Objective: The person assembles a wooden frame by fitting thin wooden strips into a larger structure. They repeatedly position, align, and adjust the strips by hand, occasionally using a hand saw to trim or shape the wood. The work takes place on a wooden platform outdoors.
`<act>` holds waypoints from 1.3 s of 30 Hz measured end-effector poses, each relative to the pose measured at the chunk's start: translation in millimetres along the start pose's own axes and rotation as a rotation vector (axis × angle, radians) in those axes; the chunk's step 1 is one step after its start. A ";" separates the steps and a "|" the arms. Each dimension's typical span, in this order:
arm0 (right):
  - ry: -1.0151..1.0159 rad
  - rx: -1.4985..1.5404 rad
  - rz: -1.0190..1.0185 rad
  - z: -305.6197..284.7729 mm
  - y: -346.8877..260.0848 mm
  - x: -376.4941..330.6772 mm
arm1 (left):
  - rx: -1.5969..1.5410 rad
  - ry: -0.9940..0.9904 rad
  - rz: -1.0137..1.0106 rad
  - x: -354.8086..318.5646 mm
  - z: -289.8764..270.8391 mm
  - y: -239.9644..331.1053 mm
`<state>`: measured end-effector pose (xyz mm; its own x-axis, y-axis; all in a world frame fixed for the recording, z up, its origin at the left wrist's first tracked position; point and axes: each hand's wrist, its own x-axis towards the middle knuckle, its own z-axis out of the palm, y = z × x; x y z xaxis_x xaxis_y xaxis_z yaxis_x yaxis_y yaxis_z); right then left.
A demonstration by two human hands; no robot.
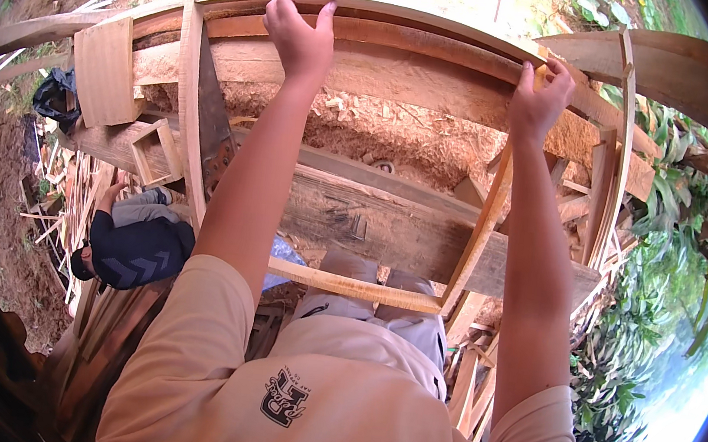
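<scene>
Both my arms reach far forward over a rectangular frame of light wooden strips [355, 287]. My left hand [299, 40] is at its far rail, fingers hooked over the top edge and thumb apart on the right. At the far right corner, my right hand [542, 103] closes thumb and fingers on the same rail. The near rail crosses in front of my waist. Beneath the frame lie a thick sawn beam [388, 76] and a weathered plank [372, 214]. A dark flat blade [217, 105], perhaps a handsaw's, lies along the frame's left side.
A person in a dark shirt [136, 253] crouches at the left, near scattered wood offcuts [69, 189]. A flat board [107, 71] leans on the far left beam, beside a black plastic bag [58, 96]. Sawdust [364, 130] covers the ground; leafy plants [640, 315] border the right.
</scene>
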<state>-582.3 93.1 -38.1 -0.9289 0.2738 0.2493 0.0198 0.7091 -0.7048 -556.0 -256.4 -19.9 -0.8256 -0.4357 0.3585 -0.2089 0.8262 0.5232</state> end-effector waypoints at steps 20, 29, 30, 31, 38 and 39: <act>-0.026 -0.103 -0.294 -14.8 2.9 -8.1 | 0.253 -0.169 0.338 -18.2 -9.1 -9.9; -0.091 0.034 -0.031 -25.3 6.6 28.5 | -0.069 -0.351 0.003 51.5 -49.8 -6.7; -0.119 0.101 0.030 -24.2 6.8 30.0 | -0.087 -0.341 -0.042 51.6 -46.6 -9.1; -0.146 0.168 0.091 -22.8 6.8 31.3 | -0.106 -0.332 -0.087 52.6 -40.7 -12.1; -0.045 0.012 0.037 -4.7 0.7 28.5 | -0.145 -0.161 -0.323 29.5 -10.4 -1.8; -0.011 -0.036 -0.025 -1.9 0.4 25.2 | -0.145 -0.144 -0.333 28.5 -8.6 0.2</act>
<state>-605.0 101.5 -30.9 -0.9333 0.2486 0.2593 0.0094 0.7385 -0.6742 -575.0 -271.6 -3.0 -0.7922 -0.6087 0.0438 -0.4101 0.5842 0.7004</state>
